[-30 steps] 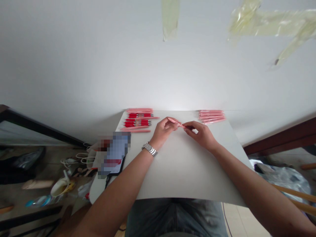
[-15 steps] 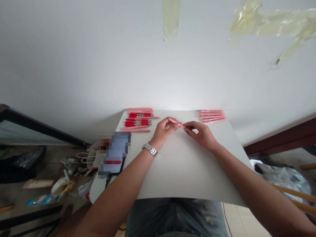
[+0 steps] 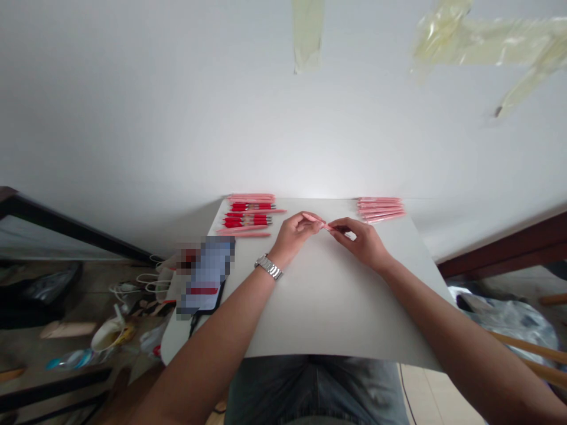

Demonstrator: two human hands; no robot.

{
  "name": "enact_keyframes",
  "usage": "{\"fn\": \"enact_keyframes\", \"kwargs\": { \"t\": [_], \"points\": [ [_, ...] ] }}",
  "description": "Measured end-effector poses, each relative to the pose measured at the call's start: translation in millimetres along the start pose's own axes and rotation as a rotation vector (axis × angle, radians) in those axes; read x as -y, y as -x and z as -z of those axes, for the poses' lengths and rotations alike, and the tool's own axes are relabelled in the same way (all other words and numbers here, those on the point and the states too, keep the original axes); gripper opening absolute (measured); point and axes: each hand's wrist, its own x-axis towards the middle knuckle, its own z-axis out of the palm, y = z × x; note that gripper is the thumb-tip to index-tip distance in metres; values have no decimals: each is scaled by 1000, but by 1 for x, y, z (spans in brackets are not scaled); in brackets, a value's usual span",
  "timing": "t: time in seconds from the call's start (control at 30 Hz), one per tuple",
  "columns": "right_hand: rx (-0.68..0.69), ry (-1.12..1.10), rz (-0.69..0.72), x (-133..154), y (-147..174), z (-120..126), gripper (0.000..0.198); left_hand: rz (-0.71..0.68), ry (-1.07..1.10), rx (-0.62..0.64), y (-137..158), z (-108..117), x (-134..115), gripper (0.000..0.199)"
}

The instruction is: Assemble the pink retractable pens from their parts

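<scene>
Between my two hands, above the middle of the white table (image 3: 328, 307), is a slim pink pen (image 3: 313, 219). My left hand (image 3: 296, 231), with a metal watch at its wrist, is closed round one end. The fingertips of my right hand (image 3: 355, 237) pinch the other end. Fine detail where the fingertips meet is too small to make out. Left of my hands lie several pink pens (image 3: 251, 196) and several red pens (image 3: 248, 219) in rows. A group of pink pens in clear wrapping (image 3: 380, 208) lies at the back right.
A phone (image 3: 206, 277), blurred out, lies on the table's left side with a cable. A white wall (image 3: 283, 130) with tape strips stands behind the table. Cables, a bucket (image 3: 106, 335) and a bottle are on the floor at left; a plastic bag (image 3: 514, 321) is at right.
Almost nothing differs. Both hands stay on the pink pen in the same place, with only a very slight shift of the fingers.
</scene>
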Motion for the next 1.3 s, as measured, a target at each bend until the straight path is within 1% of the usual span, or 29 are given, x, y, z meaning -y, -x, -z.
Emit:
{"fn": "enact_keyframes", "kwargs": {
  "t": [0.23,0.43,0.57,0.67,0.83,0.97,1.17,1.3],
  "points": [
    [-6,-37,-1,-2,1,-1,20,-10,9,5,0,0,1,26],
    [16,-63,-18,-1,2,0,20,-32,8,1,0,0,0,25],
    [28,-68,-20,0,2,0,22,-40,22,-22,-1,-1,0,27],
    [29,-49,-22,-1,2,1,24,-48,53,-62,-2,-2,1,27],
    [-20,17,0,-6,1,2,28,-76,109,-165,-5,-1,6,25],
    [-52,3,-18,-10,0,1,32,-68,163,-209,-6,1,11,25],
    [-92,28,-49,-12,1,1,25,-78,193,-201,-7,1,13,25],
    [-93,15,-62,-12,1,0,24,-59,201,-195,-7,2,12,25]
  ]
}}
